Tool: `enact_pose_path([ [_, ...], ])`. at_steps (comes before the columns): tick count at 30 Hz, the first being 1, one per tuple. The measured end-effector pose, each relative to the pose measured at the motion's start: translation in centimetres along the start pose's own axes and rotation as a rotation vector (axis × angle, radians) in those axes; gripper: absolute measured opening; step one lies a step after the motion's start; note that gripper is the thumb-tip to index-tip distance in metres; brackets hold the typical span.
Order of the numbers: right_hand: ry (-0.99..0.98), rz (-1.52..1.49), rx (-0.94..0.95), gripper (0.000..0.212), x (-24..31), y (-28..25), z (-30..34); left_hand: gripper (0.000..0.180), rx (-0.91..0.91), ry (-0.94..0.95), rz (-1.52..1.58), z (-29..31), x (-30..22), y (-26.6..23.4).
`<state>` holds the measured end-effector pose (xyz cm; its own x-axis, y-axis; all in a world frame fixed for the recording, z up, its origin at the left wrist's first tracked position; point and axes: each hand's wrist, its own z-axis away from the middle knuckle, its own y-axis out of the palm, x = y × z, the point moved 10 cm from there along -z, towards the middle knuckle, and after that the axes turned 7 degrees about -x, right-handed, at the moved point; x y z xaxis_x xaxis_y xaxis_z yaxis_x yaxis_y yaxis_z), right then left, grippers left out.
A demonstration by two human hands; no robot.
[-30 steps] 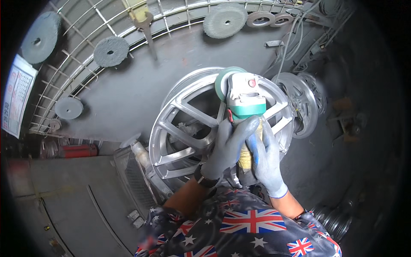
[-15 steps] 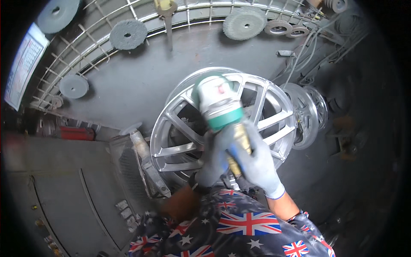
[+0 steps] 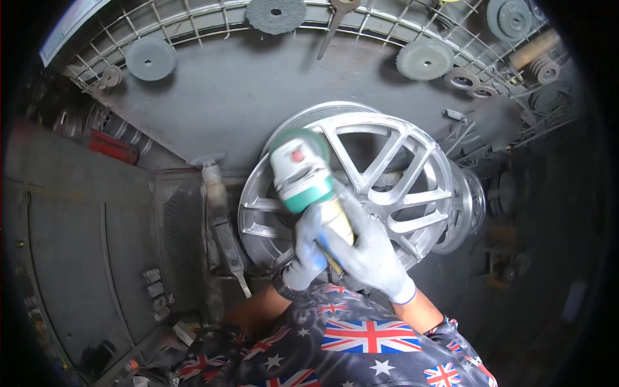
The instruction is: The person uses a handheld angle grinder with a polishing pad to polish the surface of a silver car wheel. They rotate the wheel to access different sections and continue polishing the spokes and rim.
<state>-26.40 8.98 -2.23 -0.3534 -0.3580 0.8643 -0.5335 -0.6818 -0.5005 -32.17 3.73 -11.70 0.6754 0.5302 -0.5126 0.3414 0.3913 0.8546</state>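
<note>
Both gloved hands grip an angle grinder (image 3: 302, 171) with a white head, a green collar and a worn yellowish body. My left hand (image 3: 305, 250) wraps the body from the left, and my right hand (image 3: 369, 253) closes round it from the right. A green disc (image 3: 320, 147) shows partly behind the grinder's head, over the upper left of a silver multi-spoke alloy wheel (image 3: 414, 156). Whether the disc touches the wheel cannot be made out. The grinder and hands hide the wheel's left spokes and part of its hub.
More wheels (image 3: 476, 203) stand to the right of the silver one. A second long-bodied tool (image 3: 222, 219) lies at the left. Along the back, a wire rack (image 3: 213, 26) holds round abrasive discs (image 3: 425, 59) and a hanging wrench-like tool (image 3: 333, 29). Cables run at the far right.
The grinder, with both hands on it, has shifted left across the wheel, and its head tilts more to the left. My view has turned, so the rack and wheels sit differently.
</note>
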Motion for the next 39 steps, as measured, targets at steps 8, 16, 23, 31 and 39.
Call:
enact_pose_path([
  [8,-0.024,0.038,-0.132,0.07,-0.6,-3.3,-0.2,0.051,0.005,-0.23,0.079,-2.5,3.7,1.8],
  [16,0.056,-0.092,-0.32,0.056,-1.9,-5.4,0.7,0.035,0.114,-0.133,-0.167,-3.6,3.1,4.6],
  [23,-0.084,0.041,0.032,0.067,1.3,-0.2,-0.7,0.058,-0.202,0.095,0.007,-0.1,-0.7,-1.1],
  [31,0.0,-0.095,-0.292,0.067,-2.4,-7.1,0.4,0.043,0.176,-0.361,-0.154,-3.5,6.6,4.3],
  [39,0.112,-0.325,-0.611,0.048,-5.2,-11.3,3.8,0.034,0.471,-0.189,-0.468,-4.6,7.2,13.7],
])
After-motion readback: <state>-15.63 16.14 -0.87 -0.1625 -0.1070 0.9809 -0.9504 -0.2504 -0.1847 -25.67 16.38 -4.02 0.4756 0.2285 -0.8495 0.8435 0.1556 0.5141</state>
